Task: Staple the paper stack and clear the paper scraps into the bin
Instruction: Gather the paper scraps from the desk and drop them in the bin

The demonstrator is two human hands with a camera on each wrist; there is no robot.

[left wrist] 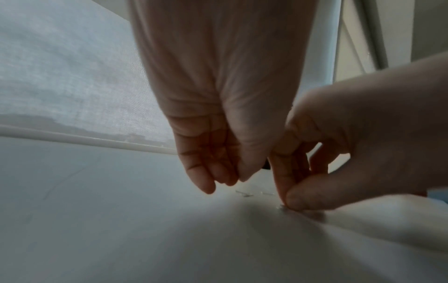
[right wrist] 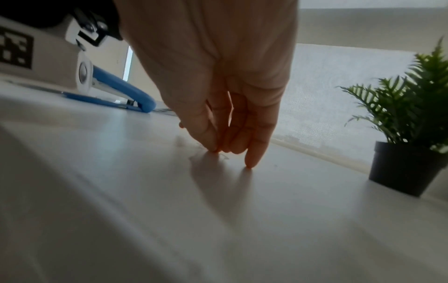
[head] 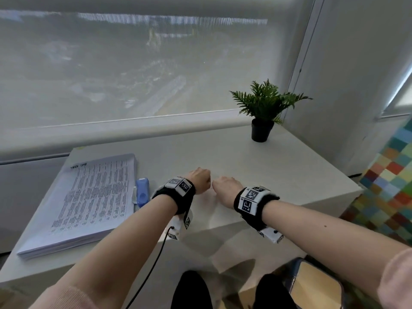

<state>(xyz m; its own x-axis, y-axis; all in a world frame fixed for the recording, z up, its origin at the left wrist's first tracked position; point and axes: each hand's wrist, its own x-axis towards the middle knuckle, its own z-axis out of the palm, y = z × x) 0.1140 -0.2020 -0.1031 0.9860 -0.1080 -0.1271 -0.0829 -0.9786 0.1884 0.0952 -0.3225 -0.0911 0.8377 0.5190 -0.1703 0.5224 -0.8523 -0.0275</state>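
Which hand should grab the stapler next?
Left. The left hand lies nearer the blue stapler beside the paper stack; the right hand would have to cross it.

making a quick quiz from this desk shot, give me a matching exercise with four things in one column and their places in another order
Things:
1. paper stack
2. blue stapler
3. potted plant
4. hands

Places:
A. far right part of the desk, by the window
B. side by side at mid-desk, fingertips down at the surface
C. left part of the desk
D. just right of the printed pages, left of the left wrist

Pairs: 1-C, 2-D, 3-A, 4-B
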